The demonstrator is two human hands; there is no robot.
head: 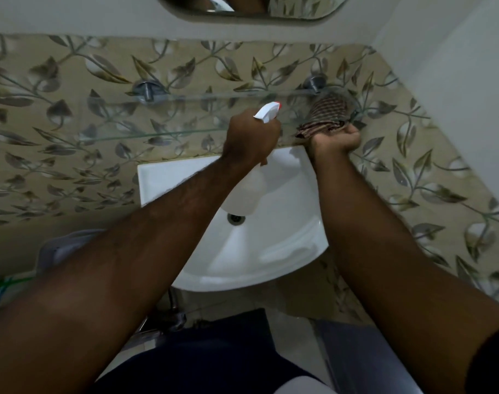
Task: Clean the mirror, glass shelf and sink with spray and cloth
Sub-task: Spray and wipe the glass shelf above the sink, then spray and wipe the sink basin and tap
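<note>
My left hand grips a white spray bottle by the neck, and its white nozzle with a red tip points toward the right part of the glass shelf. My right hand is closed on a striped brown cloth, which lies pressed on the shelf's right end near a metal bracket. The white corner sink sits below both hands, its drain partly hidden by the bottle. The mirror's lower edge shows at the top.
Leaf-patterned tiles cover the wall behind the shelf. A second metal bracket holds the shelf at the left. A white side wall closes in at the right. A grey container sits low at the left, and pipework runs under the sink.
</note>
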